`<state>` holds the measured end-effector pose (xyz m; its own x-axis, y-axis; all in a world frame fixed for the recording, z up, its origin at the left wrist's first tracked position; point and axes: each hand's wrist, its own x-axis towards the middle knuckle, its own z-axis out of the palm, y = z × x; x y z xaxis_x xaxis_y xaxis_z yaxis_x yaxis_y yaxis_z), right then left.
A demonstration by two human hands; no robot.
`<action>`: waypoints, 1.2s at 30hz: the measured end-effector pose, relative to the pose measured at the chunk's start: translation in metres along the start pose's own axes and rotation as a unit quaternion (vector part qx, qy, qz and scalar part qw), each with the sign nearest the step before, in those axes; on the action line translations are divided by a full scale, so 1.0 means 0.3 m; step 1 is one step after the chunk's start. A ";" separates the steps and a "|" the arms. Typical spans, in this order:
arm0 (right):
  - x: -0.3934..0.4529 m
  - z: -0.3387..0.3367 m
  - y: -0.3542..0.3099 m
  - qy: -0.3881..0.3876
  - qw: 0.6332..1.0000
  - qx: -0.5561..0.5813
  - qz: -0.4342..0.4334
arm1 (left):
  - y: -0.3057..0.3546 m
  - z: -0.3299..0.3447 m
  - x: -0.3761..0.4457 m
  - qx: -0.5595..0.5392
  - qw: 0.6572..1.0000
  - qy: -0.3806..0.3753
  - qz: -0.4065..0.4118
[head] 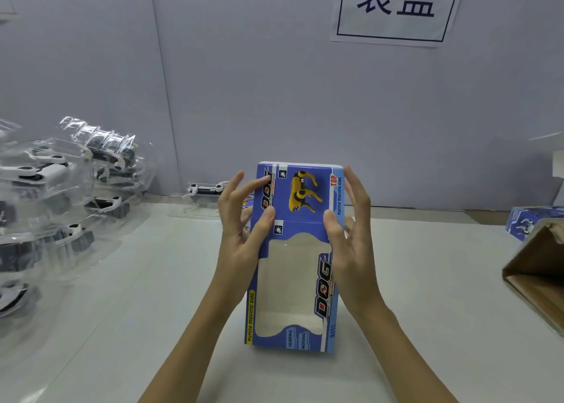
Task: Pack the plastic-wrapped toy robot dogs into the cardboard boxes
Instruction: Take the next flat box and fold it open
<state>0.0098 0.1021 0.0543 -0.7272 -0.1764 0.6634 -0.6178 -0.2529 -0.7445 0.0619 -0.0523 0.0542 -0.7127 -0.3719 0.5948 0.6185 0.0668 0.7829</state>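
A blue cardboard toy box with a yellow dog picture and a cut-out window stands on end in the middle of the table. My left hand holds its left side, thumb pressed on the front near the top. My right hand holds its right side, thumb on the front, fingers spread behind the edge. Through the window the box looks empty. A pile of toy robot dogs in clear plastic shells lies at the left. One more wrapped dog lies by the wall behind my left hand.
A brown cardboard carton with an open flap sits at the right edge. Another blue toy box lies behind it. The white table meets a grey wall that carries a paper sign.
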 end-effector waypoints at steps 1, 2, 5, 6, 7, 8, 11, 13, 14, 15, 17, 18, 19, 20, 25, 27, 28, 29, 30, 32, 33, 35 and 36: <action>-0.001 -0.003 0.001 0.016 0.999 -0.025 -0.011 | 0.004 0.001 -0.003 -0.006 1.000 -0.009 -0.008; -0.002 -0.007 0.005 0.028 0.998 -0.050 -0.029 | 0.009 0.001 -0.006 -0.014 1.000 -0.021 -0.009; -0.009 -0.019 0.019 0.014 0.993 -0.087 -0.073 | 0.023 -0.003 -0.013 0.017 0.999 -0.021 0.025; -0.011 -0.018 0.019 0.004 0.995 -0.077 -0.065 | 0.026 -0.005 -0.015 0.017 0.999 -0.015 0.023; -0.011 -0.018 0.016 -0.001 0.997 -0.053 -0.050 | 0.031 -0.005 -0.015 0.002 1.000 -0.011 0.007; -0.008 -0.017 0.012 -0.003 0.999 -0.025 -0.034 | 0.033 -0.006 -0.015 -0.014 1.000 -0.012 -0.015; 0.001 -0.019 0.003 -0.001 1.000 0.027 -0.001 | 0.037 -0.003 -0.015 -0.026 0.999 -0.019 -0.033; 0.004 -0.015 -0.003 0.001 0.999 0.043 0.020 | 0.040 0.002 -0.015 -0.024 0.999 -0.017 -0.029; 0.004 -0.012 -0.006 0.005 0.998 0.049 0.027 | 0.040 0.003 -0.015 -0.022 0.999 -0.016 -0.025; 0.003 -0.010 -0.008 0.011 0.998 0.052 0.032 | 0.038 0.003 -0.015 -0.020 0.999 -0.014 -0.021; 0.005 -0.006 -0.011 0.021 0.997 0.060 0.041 | 0.032 0.000 -0.012 -0.024 0.999 -0.013 -0.022; 0.007 -0.005 -0.011 0.021 0.996 0.071 0.049 | 0.030 -0.004 -0.010 -0.039 0.999 -0.016 -0.031; 0.009 -0.005 -0.010 0.020 0.995 0.081 0.057 | 0.029 -0.009 -0.008 -0.057 0.997 -0.019 -0.044; 0.011 -0.005 -0.010 0.018 0.994 0.085 0.063 | 0.028 -0.013 -0.006 -0.069 0.996 -0.021 -0.055; -0.002 -0.010 0.009 0.009 0.999 -0.035 -0.028 | 0.002 -0.005 -0.014 0.115 0.992 -0.032 0.047; -0.009 -0.008 0.029 0.019 0.988 -0.130 -0.079 | -0.020 -0.003 -0.012 0.187 0.979 -0.023 0.084; -0.010 -0.005 0.034 0.025 0.983 -0.158 -0.085 | -0.025 -0.004 -0.011 0.197 0.977 -0.009 0.081; -0.010 -0.003 0.037 0.026 0.982 -0.170 -0.083 | -0.027 -0.005 -0.009 0.197 0.978 -0.003 0.071; -0.008 -0.004 0.039 0.020 0.982 -0.169 -0.083 | -0.026 -0.004 -0.007 0.189 0.980 -0.002 0.061; -0.004 -0.007 0.040 -0.002 0.986 -0.148 -0.079 | -0.026 -0.002 -0.009 0.165 0.985 -0.004 0.049; -0.003 -0.009 0.039 -0.014 0.988 -0.133 -0.077 | -0.025 0.001 -0.011 0.156 0.987 -0.006 0.048; -0.005 -0.010 0.036 -0.023 0.989 -0.115 -0.086 | -0.025 0.004 -0.012 0.149 0.988 -0.006 0.046; -0.007 -0.010 0.035 -0.018 0.988 -0.119 -0.099 | -0.028 0.002 -0.012 0.147 0.988 -0.006 0.042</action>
<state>0.0039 0.1026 0.0448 -0.5764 -0.1803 0.7971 -0.8030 -0.0559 -0.5933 0.0591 -0.0510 0.0456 -0.6678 -0.3429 0.6607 0.5539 0.3641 0.7488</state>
